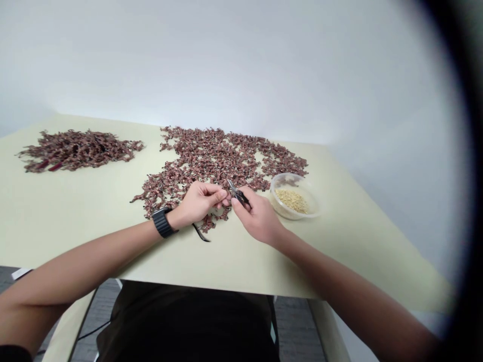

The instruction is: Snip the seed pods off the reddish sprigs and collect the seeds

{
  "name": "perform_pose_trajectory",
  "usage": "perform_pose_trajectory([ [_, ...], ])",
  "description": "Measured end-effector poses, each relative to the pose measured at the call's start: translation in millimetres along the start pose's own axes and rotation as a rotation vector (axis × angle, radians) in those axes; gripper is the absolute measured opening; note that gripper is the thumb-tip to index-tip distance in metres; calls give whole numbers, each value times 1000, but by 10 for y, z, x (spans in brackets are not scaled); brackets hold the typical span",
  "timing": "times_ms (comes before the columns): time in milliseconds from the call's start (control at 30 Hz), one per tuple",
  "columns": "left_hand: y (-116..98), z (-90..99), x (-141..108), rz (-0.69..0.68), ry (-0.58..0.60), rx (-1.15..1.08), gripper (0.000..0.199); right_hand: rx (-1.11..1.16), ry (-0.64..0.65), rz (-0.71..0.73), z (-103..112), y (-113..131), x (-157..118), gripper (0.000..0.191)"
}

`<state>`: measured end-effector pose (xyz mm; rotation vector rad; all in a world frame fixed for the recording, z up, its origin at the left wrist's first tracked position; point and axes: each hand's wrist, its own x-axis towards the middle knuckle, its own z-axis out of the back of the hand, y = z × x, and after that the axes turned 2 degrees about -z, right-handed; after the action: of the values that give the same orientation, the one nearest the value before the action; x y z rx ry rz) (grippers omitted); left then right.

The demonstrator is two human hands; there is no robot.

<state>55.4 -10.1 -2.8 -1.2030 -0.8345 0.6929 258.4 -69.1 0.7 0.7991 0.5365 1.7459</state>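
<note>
My left hand (206, 201), with a black watch (163, 222) on its wrist, is closed in a pinch; what its fingertips hold is too small to make out. My right hand (260, 213) grips a pair of small pliers (238, 193) with dark handles. The metal tips of the pliers point up and left, close beside my left fingertips. Behind and under both hands spreads a wide layer of small reddish-brown pieces (211, 156). To the right of my right hand stands a round clear plastic bowl (277, 205) with tiny gold-coloured bits (292, 200) inside.
A second, denser heap of brown pieces (85, 149) lies at the left of the pale yellow table (181, 261). A dark curved tool end (202, 234) shows below my left wrist. A white wall (196, 60) rises behind the table.
</note>
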Motion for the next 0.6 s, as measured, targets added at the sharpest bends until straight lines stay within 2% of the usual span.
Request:
perform_pose_trajectory([
  [167,21,3,2,-67,-29,193,38,339,81,-120,-58,55,16,29],
  [300,5,23,4,-163,-64,469,32,650,240,-363,-29,99,11,30],
  [467,123,156,41,-422,-147,805,26,962,459,-609,124,194,32,32],
  [600,192,385,88,-616,-106,1103,29,1114,653,-748,267,213,91,33],
])
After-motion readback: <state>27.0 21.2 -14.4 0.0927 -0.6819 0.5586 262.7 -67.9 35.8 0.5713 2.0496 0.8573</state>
